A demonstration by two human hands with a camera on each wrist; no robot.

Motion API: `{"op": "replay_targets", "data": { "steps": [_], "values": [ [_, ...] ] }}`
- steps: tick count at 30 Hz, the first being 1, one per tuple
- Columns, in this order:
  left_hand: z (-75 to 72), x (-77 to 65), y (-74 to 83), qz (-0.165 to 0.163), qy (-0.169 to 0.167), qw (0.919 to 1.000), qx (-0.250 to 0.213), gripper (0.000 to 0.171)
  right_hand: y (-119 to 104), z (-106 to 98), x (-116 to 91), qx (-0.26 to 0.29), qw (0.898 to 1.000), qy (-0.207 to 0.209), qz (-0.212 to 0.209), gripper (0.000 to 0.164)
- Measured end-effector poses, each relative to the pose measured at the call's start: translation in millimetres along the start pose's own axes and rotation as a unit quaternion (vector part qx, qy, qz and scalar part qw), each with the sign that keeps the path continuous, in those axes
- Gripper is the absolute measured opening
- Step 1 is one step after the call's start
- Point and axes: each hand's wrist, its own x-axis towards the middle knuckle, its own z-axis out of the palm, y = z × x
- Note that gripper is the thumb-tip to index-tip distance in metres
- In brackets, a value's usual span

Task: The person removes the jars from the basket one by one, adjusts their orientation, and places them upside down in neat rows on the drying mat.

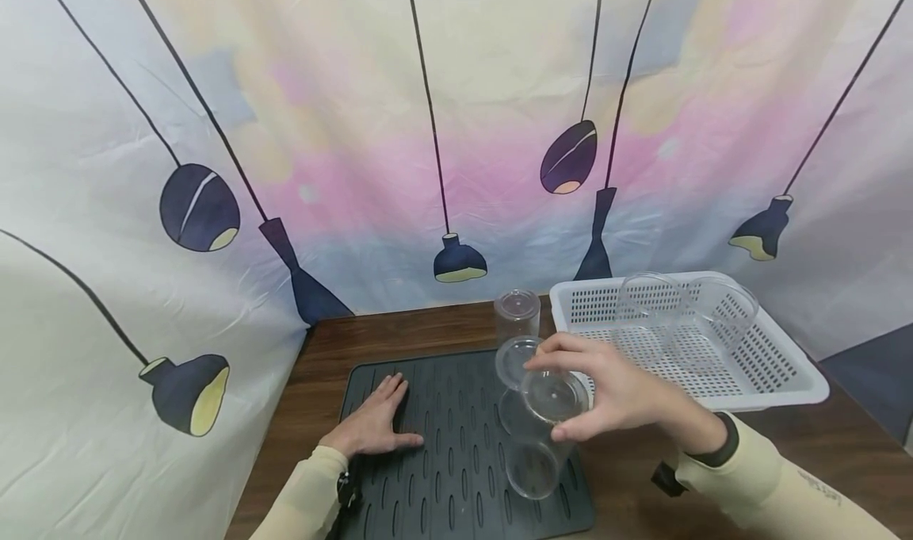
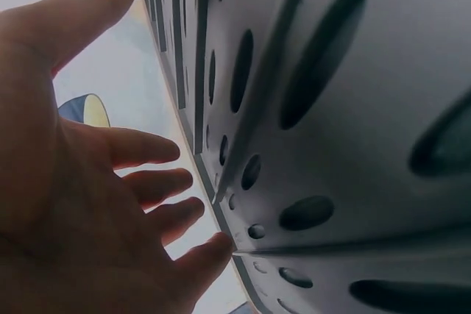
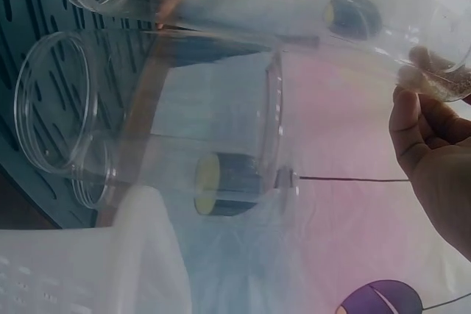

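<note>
My right hand (image 1: pixel 606 385) pinches a clear plastic jar (image 1: pixel 555 397) by its upturned base, with thumb and fingers spread across it. The jar is upside down over the right part of a dark grey slotted mat (image 1: pixel 442 476). In the right wrist view the fingers (image 3: pixel 423 119) grip the base edge. Just behind stands a second inverted clear jar (image 1: pixel 517 359), and farther back a third jar (image 1: pixel 517 310). My left hand (image 1: pixel 374 423) rests on the mat's left side, fingers extended and thumb out; in the left wrist view its palm holds nothing.
A white perforated plastic basket (image 1: pixel 792 385) stands at the right, holding two clear jars (image 1: pixel 720 326). The brown wooden table (image 1: pixel 421 330) ends at a fabric backdrop (image 1: pixel 371 128) printed with lamps. The standing jars are close to the basket's left side.
</note>
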Motion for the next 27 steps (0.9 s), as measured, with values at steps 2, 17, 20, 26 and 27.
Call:
{"op": "replay_targets", "data": {
  "steps": [2,17,20,26,27],
  "values": [
    [1.2,-0.6,-0.6,0.000,-0.002,1.0000,0.001,0.103,0.8,2.7,-1.0,0.002,1.000,-0.003,0.001,0.060],
    [9.5,-5.0,-3.1,-0.006,-0.016,0.9998,-0.001,0.104,4.4,13.2,-6.1,0.002,0.999,-0.031,0.033,0.060],
    [10.4,-6.1,-3.5,-0.005,-0.019,0.9998,0.000,0.104,4.1,15.1,-6.1,-0.008,0.999,-0.030,0.031,0.063],
    [11.3,-7.5,-3.4,-0.006,-0.023,0.9997,-0.002,0.103,4.6,18.0,-6.8,-0.013,0.999,-0.028,0.033,0.065],
    [11.4,-7.2,-3.4,-0.006,-0.023,0.9997,-0.001,0.103,4.8,18.3,-7.0,-0.014,0.999,-0.028,0.034,0.065]
  ]
}}
